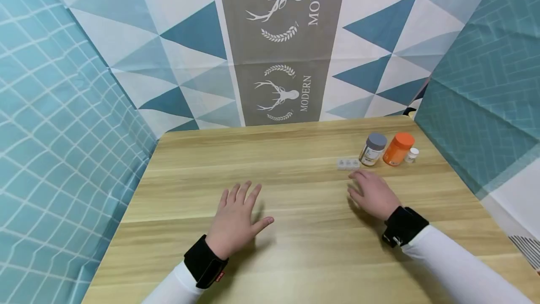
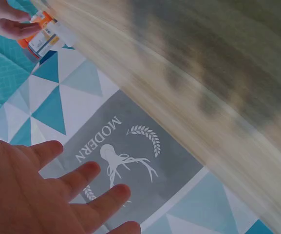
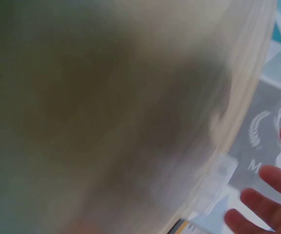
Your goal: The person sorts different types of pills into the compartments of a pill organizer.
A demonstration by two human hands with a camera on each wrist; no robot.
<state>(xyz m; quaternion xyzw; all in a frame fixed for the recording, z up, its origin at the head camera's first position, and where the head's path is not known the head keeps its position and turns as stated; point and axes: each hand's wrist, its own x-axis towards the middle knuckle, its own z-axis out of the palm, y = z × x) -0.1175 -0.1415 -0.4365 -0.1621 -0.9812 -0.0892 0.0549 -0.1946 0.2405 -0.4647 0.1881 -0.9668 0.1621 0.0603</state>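
My left hand [image 1: 234,222] hovers over the left middle of the wooden table with its fingers spread, holding nothing. On the right, my right hand [image 1: 373,193] is low over the table, fingers loosely bent and nothing between them. Just beyond its fingertips lies a small translucent pill box [image 1: 348,164] with a row of compartments; the right wrist view also shows this box [image 3: 215,183] close to the fingers. Behind and right of it stand a grey-capped bottle [image 1: 373,149], an orange bottle [image 1: 398,149] with an orange lid, and a small white bottle [image 1: 411,155].
The wooden table [image 1: 270,163] reaches to a back wall hung with patterned cloth [image 1: 185,36]. Teal checked cloth [image 1: 55,130] covers the left side, and a green-blue cloth [image 1: 489,88] hangs along the right edge.
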